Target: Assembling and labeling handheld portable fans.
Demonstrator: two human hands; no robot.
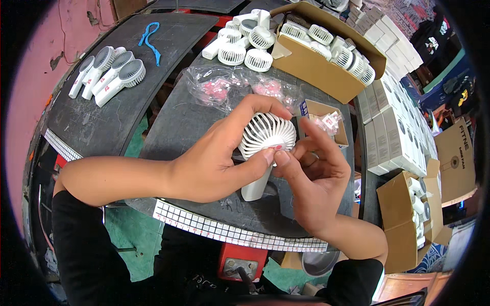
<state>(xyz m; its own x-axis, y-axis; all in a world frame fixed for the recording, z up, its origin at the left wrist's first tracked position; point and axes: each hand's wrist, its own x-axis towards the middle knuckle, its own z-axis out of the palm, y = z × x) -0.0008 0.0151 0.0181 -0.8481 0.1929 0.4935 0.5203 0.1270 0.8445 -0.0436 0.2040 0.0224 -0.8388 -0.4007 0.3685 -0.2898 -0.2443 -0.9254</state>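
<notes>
Together, left grip (218, 154) and right grip (320, 182) curl around a fan (266, 131).

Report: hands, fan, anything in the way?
Left hand gripping fan, right hand at its front. Fan's grille faces camera, handle toward wearer. Bags and small box just beyond.

held fan (267, 133) partly hidden, left sleeve (84, 245) cropped

Bright, even light; soft shadows; edges strongly curved, corners black.
</notes>
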